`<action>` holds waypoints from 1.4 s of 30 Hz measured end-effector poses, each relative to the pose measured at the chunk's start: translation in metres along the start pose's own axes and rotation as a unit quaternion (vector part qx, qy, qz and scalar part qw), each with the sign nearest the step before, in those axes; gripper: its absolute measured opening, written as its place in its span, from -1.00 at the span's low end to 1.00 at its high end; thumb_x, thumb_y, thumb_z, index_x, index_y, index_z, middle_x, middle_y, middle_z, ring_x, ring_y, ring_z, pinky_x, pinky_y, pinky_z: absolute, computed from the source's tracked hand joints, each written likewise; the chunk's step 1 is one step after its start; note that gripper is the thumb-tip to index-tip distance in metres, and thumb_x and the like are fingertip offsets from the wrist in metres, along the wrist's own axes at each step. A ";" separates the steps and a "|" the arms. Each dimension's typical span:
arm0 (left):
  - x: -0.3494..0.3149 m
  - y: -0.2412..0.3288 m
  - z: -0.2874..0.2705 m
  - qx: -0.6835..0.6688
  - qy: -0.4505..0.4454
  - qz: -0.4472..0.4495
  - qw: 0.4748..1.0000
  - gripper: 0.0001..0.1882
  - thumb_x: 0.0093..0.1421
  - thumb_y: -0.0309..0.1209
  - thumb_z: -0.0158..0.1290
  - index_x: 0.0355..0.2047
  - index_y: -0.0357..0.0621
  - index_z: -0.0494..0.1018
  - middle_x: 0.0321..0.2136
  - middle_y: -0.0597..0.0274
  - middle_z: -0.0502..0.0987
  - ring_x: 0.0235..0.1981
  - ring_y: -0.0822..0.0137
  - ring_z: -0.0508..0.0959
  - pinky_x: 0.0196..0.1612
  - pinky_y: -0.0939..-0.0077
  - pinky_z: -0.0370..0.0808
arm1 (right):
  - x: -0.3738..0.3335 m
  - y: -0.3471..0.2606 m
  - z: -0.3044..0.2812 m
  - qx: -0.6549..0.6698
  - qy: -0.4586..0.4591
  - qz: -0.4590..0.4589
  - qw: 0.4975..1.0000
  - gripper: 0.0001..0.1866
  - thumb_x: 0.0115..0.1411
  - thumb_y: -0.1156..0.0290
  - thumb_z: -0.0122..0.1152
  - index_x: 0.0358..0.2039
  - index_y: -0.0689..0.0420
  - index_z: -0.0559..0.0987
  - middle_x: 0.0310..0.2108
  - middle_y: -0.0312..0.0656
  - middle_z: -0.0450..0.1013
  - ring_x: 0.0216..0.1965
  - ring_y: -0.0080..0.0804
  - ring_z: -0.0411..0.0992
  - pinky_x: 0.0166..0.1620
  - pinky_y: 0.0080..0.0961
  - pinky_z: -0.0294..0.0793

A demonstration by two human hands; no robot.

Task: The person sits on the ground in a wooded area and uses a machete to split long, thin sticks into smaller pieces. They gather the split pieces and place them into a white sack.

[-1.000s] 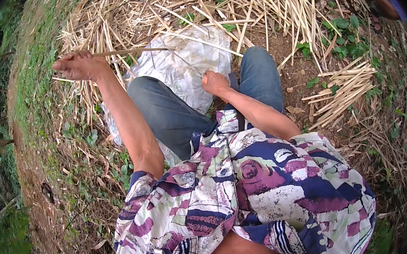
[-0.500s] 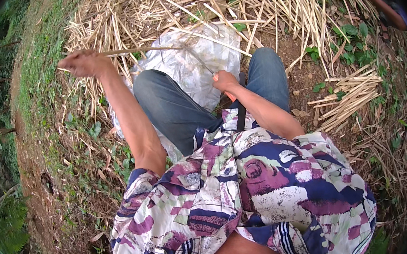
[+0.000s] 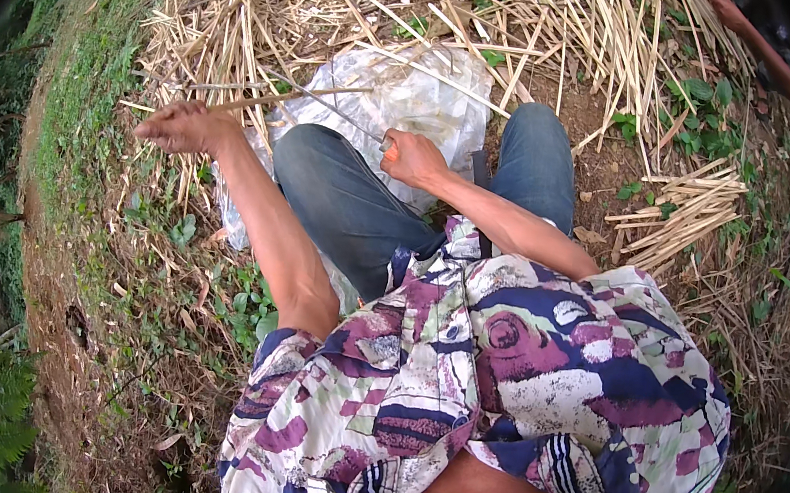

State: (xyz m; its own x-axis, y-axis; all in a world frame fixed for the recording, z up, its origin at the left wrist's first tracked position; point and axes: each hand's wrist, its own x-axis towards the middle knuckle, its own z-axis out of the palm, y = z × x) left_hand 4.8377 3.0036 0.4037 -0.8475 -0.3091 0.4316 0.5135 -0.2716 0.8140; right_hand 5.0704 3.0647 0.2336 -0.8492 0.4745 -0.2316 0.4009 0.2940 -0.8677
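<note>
My left hand (image 3: 184, 127) is closed round one end of a thin brown stick (image 3: 254, 102), which points right above my left knee. My right hand (image 3: 413, 159) grips the orange handle of a knife in front of my lap. Its narrow grey blade (image 3: 346, 120) reaches up and left, crossing the stick; whether the two touch I cannot tell. Beneath both lies a whitish plastic sheet (image 3: 423, 89), spread between and beyond my knees.
Many pale split sticks (image 3: 556, 31) lie scattered beyond the sheet. A tidier bundle of sticks (image 3: 686, 213) rests on the ground to the right. Another person's arm (image 3: 767, 57) shows at the top right. Grassy ground (image 3: 90, 105) and leafy plants border the left.
My right hand has moved left with the knife, and its blade now lies farther left along the stick. More of the other person's arm shows at the top right.
</note>
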 end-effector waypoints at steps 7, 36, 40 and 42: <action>-0.009 -0.011 0.001 0.046 0.000 0.024 0.999 -0.42 0.11 0.26 -0.20 -0.67 0.02 0.13 -0.81 0.50 0.08 -0.83 0.59 0.10 -0.78 0.70 0.04 | 0.000 0.007 0.006 -0.001 0.037 -0.019 0.999 -0.68 -0.18 0.33 0.14 -0.35 0.18 0.46 -0.55 0.06 0.44 -0.45 0.07 0.43 -0.34 -0.18 0.39; -0.011 -0.006 0.010 -0.008 0.004 0.019 1.000 -0.49 0.21 0.13 -0.21 -0.66 0.01 0.14 -0.80 0.50 0.11 -0.82 0.62 0.08 -0.76 0.72 -0.01 | 0.017 0.032 -0.008 -0.065 -0.020 0.094 0.993 -0.68 -0.17 0.36 0.12 -0.34 0.21 0.47 -0.38 0.14 0.47 -0.28 0.08 0.44 -0.20 -0.14 0.41; -0.002 -0.003 -0.005 0.012 0.040 -0.028 0.999 -0.50 0.20 0.13 -0.19 -0.66 0.03 0.14 -0.80 0.53 0.09 -0.83 0.64 0.07 -0.77 0.73 -0.01 | 0.016 -0.005 -0.026 -0.052 -0.062 0.039 0.996 -0.68 -0.15 0.38 0.09 -0.31 0.15 0.49 -0.38 0.12 0.47 -0.28 0.07 0.45 -0.20 -0.16 0.43; -0.008 0.001 0.012 -0.046 0.007 0.001 0.999 -0.50 0.22 0.12 -0.21 -0.66 0.03 0.13 -0.82 0.52 0.10 -0.83 0.63 0.06 -0.76 0.72 0.00 | 0.015 0.018 -0.017 -0.088 -0.022 0.024 0.996 -0.68 -0.14 0.38 0.08 -0.30 0.15 0.49 -0.39 0.13 0.47 -0.28 0.07 0.45 -0.21 -0.15 0.43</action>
State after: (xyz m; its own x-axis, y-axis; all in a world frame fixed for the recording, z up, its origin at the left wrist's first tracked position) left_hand 4.8433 3.0170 0.4054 -0.8448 -0.3229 0.4266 0.5257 -0.3526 0.7741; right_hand 5.0708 3.0907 0.2217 -0.8403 0.4564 -0.2925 0.4917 0.4146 -0.7657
